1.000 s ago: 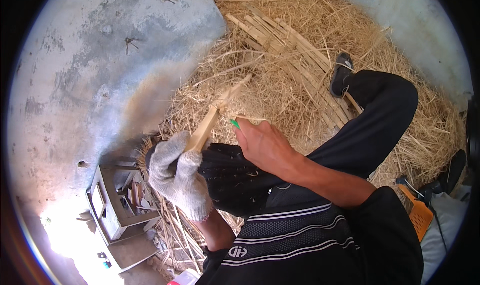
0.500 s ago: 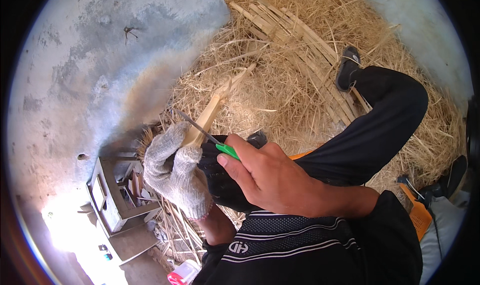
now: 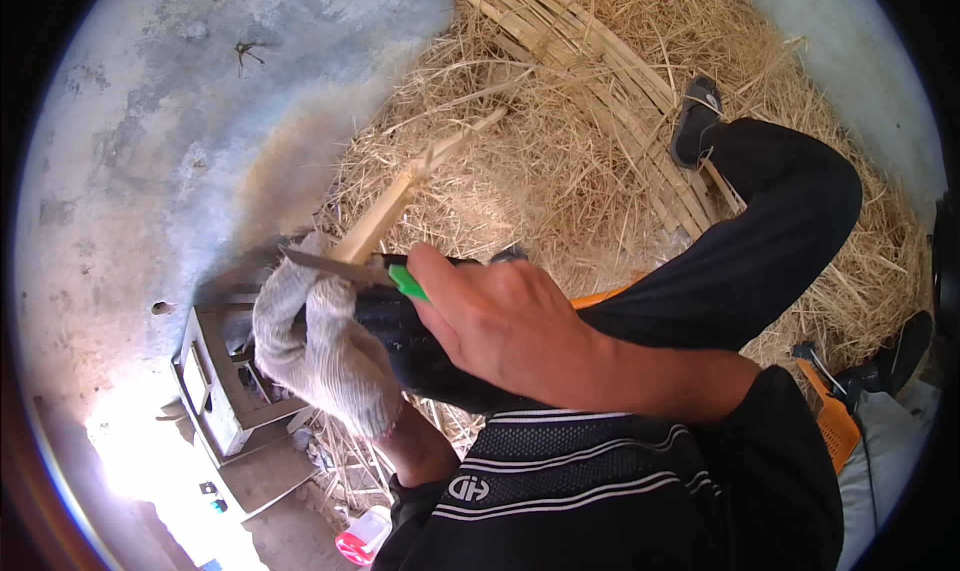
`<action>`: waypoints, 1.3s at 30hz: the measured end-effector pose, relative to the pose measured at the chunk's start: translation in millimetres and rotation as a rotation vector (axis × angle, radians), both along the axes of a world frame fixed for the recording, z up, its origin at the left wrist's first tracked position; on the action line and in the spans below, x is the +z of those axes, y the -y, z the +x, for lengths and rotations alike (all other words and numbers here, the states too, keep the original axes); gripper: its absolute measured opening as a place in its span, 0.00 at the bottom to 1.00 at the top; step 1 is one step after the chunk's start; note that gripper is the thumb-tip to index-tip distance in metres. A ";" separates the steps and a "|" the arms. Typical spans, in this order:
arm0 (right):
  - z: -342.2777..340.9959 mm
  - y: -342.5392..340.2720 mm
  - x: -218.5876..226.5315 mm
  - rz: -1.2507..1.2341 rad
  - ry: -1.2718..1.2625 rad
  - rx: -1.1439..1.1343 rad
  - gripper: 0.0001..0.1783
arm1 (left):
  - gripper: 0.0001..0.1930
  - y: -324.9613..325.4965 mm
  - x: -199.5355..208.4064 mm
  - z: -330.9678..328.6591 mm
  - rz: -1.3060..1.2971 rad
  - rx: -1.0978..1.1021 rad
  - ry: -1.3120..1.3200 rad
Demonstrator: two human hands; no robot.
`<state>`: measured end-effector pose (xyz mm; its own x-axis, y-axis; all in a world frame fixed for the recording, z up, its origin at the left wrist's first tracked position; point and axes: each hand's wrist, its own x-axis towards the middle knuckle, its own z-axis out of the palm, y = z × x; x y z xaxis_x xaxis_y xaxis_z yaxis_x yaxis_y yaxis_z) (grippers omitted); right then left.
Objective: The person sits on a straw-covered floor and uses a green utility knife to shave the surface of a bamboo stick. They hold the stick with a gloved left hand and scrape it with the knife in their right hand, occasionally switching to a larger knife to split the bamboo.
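Straw-littered concrete floor; your gloved left hand [image 3: 320,356] grips the bamboo strip [image 3: 400,203] pointing away up-right, your right hand [image 3: 500,326] clenches the knife [image 3: 345,268] across its near end.

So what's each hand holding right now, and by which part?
The gloved left hand grips the bamboo strip at its near end. The bare right hand holds the knife by its green handle.

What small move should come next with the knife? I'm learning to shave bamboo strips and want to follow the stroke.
Probably push the knife forward along the bamboo strip, away from the body. The right hand has the blade laid across the strip right at the gloved left hand that grips it, with the strip's free length ahead.
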<state>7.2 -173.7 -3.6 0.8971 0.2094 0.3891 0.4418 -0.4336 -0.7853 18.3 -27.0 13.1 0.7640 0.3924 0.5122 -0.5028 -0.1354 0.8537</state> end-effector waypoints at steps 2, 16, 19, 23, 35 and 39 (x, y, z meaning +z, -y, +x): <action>4.5 -6.7 -1.6 -0.040 0.029 -0.039 0.10 | 0.11 -3.1 -0.1 -0.6 0.008 0.011 0.019; 7.9 31.1 2.9 0.042 -0.278 -0.049 0.12 | 0.08 35.5 10.6 -0.1 -0.142 -0.118 0.048; -6.2 33.6 20.1 0.197 -0.202 0.028 0.11 | 0.11 31.2 7.0 1.9 -0.101 -0.119 0.015; -10.3 37.5 26.9 0.222 -0.083 0.076 0.12 | 0.13 31.2 9.7 -2.3 -0.050 -0.108 -0.013; 8.6 15.9 -17.6 -0.193 0.009 -0.170 0.08 | 0.09 26.6 7.2 -1.3 -0.070 -0.117 -0.012; 25.4 30.9 -51.8 -0.201 -0.090 -0.237 0.13 | 0.12 31.3 2.7 -2.3 -0.057 -0.148 0.026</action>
